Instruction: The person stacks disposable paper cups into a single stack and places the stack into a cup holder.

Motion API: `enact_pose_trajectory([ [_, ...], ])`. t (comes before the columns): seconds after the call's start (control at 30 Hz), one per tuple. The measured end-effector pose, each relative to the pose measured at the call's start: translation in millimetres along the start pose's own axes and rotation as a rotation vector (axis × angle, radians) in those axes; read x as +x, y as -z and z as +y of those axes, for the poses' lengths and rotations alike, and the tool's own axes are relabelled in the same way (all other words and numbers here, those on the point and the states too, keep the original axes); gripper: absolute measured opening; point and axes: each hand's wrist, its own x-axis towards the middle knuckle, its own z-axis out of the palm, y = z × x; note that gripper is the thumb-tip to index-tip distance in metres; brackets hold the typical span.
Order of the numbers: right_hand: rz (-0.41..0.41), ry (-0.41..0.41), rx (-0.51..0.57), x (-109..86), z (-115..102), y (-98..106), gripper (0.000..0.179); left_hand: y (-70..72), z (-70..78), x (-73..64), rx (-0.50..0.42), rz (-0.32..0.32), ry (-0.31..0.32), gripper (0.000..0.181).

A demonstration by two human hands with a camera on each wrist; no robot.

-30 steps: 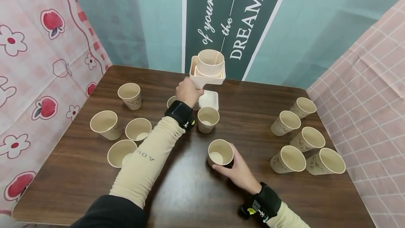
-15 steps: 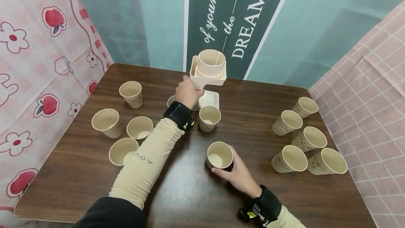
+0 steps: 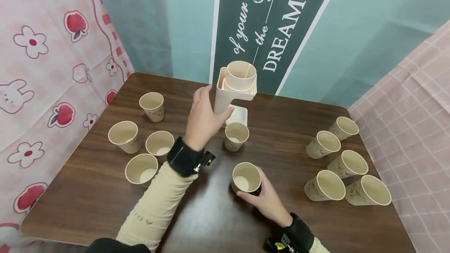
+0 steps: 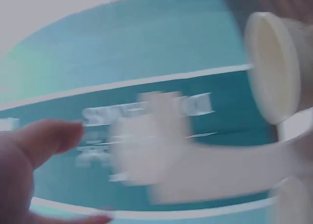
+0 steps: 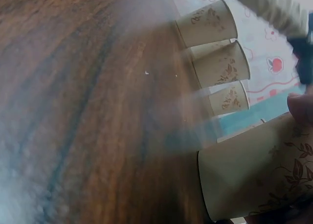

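A cream stand (image 3: 223, 98) with a round holder on top rises from a white base (image 3: 240, 115) at the table's far middle. Just left of its upright, my left hand (image 3: 203, 120) is raised with fingers and thumb spread. In the blurred left wrist view, a gap shows between that hand's fingers (image 4: 54, 136) and the stand (image 4: 210, 170). My right hand (image 3: 267, 196) grips a beige paper cup (image 3: 246, 177) near the front middle, upright, its leaf print visible on the cup (image 5: 259, 170) in the right wrist view. Another paper cup (image 3: 236, 138) stands before the stand.
Several paper cups stand in a group on the left, one of them a cup (image 3: 152, 106) farther back. On the right, several more cluster near the edge, including a cup (image 3: 325, 186). Printed cloths hang around the brown wooden table (image 3: 88, 190).
My left hand has let go of the stand's upright and drawn back toward me, fingers spreading. My right hand keeps its grip on the paper cup. The head view has shifted slightly.
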Motion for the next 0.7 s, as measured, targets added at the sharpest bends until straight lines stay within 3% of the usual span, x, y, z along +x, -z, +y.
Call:
enact_pose_trajectory([
  [0.17,0.013,0.027,0.01,-0.2,2,-2,0.069,52.4,18.4,-31.2,0.082,-0.09,-0.079,0.054],
  [0.33,-0.001,0.04,0.002,2.5,2,1,0.07,94.1,13.9,-49.3,0.147,-0.177,-0.142,0.053],
  [0.47,-0.002,0.019,-0.013,1.2,2,6,0.072,115.4,-6.4,-62.9,0.145,-0.231,-0.165,0.059],
  [0.7,-0.049,0.028,-0.001,3.5,3,3,0.076,152.9,-59.4,-98.3,0.212,-0.166,-0.154,0.06],
])
